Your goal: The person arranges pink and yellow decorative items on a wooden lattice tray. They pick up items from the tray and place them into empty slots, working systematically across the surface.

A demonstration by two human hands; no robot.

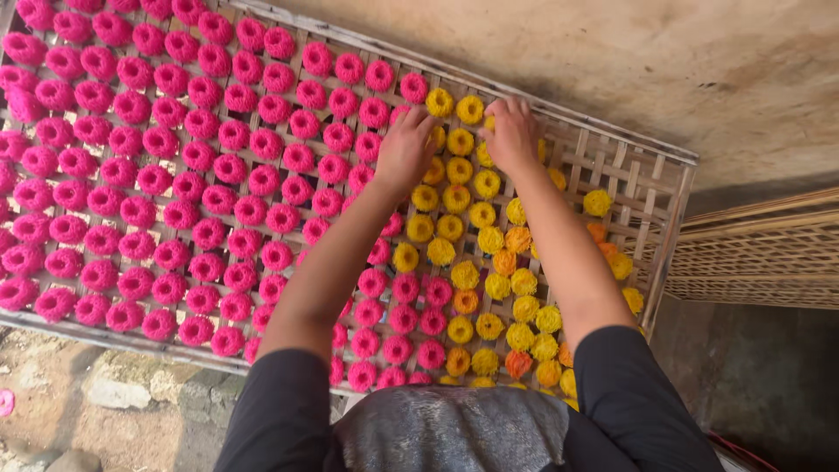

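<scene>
Wall: pale, stained plaster surface (699, 61) behind the far edge of the work area.
Tray: large flat woven bamboo tray (642, 188), lattice bare at its right end, tilted across the view from upper left to lower right.
Pink rounds: ruffled pink rounds (131, 183) in close rows, covering the left and middle of the tray.
Yellow rounds: yellow and orange rounds (489, 253) in rows on the right part, just beside the pink ones.
Second tray: another woven piece (760, 253) to the right, apart from the main tray.
Left hand: left hand (404, 150) palm down at the far rows, fingers curled onto a yellow round; whether it grips it cannot be told.
Right hand: right hand (511, 133) palm down, fingertips on the yellow rounds near the far rim; grip hidden under the fingers, cannot tell.
</scene>
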